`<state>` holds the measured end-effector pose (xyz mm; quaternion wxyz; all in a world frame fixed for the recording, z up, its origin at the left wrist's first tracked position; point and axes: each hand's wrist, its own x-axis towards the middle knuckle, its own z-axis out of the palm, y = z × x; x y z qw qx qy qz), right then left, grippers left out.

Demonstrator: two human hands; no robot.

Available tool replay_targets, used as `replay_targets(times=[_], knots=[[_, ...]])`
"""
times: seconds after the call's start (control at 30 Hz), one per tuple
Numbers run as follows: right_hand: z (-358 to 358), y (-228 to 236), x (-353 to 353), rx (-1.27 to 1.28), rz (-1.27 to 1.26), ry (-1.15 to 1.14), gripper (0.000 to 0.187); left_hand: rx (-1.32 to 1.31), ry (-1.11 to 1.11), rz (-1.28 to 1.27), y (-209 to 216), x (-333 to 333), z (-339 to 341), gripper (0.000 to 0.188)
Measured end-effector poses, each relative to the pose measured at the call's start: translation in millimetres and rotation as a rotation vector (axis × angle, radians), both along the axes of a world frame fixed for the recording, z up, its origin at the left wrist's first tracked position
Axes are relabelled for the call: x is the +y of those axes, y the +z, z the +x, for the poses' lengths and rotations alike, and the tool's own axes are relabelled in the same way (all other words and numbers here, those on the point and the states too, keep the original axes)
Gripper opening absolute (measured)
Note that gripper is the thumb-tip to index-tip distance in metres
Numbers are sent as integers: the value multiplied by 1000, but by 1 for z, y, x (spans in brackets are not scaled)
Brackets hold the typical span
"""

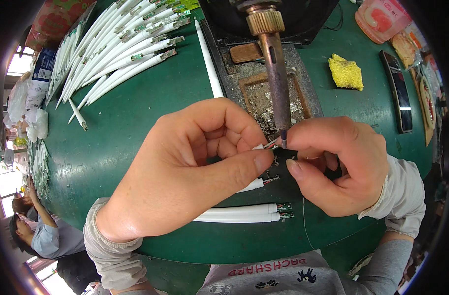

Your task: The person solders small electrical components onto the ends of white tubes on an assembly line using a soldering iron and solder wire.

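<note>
My left hand point(195, 167) pinches the end of a white pen-like tube point(258, 147) between thumb and forefinger. Thin coloured wires stick out of that end, close to the tip of a soldering iron point(279, 93) that points downward from above. On the other side of the tip, my right hand point(340, 164) is curled around a thin solder wire point(305, 221), which trails down toward the table's front edge. Its forefinger almost meets the iron's tip. Below my hands lie more white tubes point(249, 212) with small green circuit boards at their ends.
A large pile of white tubes point(121, 54) fans across the green table point(126, 142) at far left. Behind the iron's tip sits a solder-splattered tray point(303, 93). A yellow sponge point(346, 72), phone point(397, 91) and pink tub point(382, 19) stand right. Another person point(47, 231) works at left.
</note>
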<state>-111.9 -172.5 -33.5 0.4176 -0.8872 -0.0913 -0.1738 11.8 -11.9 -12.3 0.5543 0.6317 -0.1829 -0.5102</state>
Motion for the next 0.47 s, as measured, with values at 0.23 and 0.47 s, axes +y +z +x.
replay_targets(times=[0.23,0.47], knots=[[2,-9,2,-151,-63,-46,24,-77,-2,-44,-4,1,0,22],[-1,9,-6,116,67,123,27,-29,21,-34,1,0,-1,19]])
